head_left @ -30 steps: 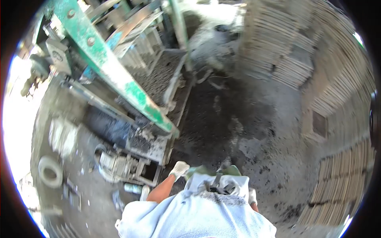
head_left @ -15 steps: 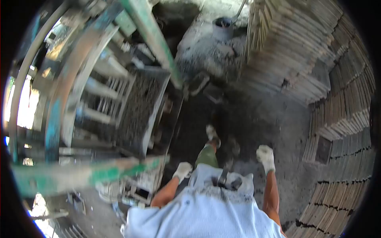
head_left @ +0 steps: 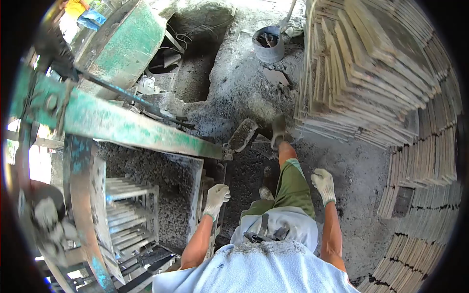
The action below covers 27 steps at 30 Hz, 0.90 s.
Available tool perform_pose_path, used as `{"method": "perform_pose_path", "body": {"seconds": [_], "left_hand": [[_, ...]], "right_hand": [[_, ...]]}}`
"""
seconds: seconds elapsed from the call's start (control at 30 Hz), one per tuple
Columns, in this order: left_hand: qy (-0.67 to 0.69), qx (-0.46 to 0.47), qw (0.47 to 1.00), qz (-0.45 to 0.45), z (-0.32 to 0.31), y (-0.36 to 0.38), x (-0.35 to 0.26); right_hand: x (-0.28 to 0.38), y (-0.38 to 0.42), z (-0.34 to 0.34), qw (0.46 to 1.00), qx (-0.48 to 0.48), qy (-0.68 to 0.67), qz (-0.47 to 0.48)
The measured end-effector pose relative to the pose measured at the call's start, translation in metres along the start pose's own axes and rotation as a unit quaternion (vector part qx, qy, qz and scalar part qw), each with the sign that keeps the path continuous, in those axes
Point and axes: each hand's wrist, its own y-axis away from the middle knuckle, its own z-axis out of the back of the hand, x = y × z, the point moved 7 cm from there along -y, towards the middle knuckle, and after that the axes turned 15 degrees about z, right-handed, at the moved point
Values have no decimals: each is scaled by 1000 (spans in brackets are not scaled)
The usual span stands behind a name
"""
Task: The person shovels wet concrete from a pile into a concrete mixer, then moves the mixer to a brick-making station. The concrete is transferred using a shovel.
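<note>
My left hand (head_left: 216,199), in a pale work glove, hangs beside the metal tray of dark gritty material (head_left: 171,195). Its fingers are curled and nothing shows in them. To the right of my body, my right hand (head_left: 323,183) is also gloved, with bent fingers and nothing visible in it, over the grey, dusty floor (head_left: 356,180). Neither hand touches an object. One leg is stretched forward, its boot (head_left: 278,129) beside a rough block (head_left: 243,135).
A green beam (head_left: 141,129) crosses the left side above the machine. Tall stacks of thin boards (head_left: 366,73) line the right. Ahead are a floor pit (head_left: 195,63) and a bucket (head_left: 268,46) with a handled tool. A person in yellow (head_left: 75,9) is at upper left.
My body has moved forward, and the pit, green container and person have come into view. The other leg is now in front. My left hand is higher in view; both hands remain without an object.
</note>
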Motion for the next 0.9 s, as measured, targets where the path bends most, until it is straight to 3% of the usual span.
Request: {"method": "perform_pose_path", "body": {"seconds": [0.03,0.2,0.33,0.37,0.4,0.53,0.63,0.67,0.73,0.77,0.83,0.9], "left_hand": [[17,-3,1000,6,-6,-7,-11],[155,29,987,18,-46,-90,-66],[167,3,985,49,-86,-181,-170],[145,3,988,48,-94,-187,-214],[129,4,990,55,-107,-182,-250],[90,-59,994,-17,-98,-186,-358],[166,-105,979,-52,-65,-200,-409],[208,-121,971,-10,-47,-198,-427],[208,-176,953,-134,15,-212,-475],[262,-215,934,-113,46,-190,-510],[369,-248,877,-181,118,-180,-553],[562,-85,789,-235,181,-191,-577]], "right_hand": [[7,-32,-9,999,-4,-2,32],[84,-218,-73,989,40,-143,-21],[83,-404,-139,986,69,-152,-6],[100,-438,-147,963,145,-229,-1],[152,-447,-136,968,102,-216,-74],[204,-541,-140,969,175,-157,-75],[253,-589,-135,970,203,-120,-56],[257,-603,-137,966,230,-105,-51],[270,-625,-141,957,282,-73,-3],[281,-631,-143,947,316,-54,3],[285,-645,-148,937,349,-22,15],[294,-667,-154,925,379,5,10]]}}
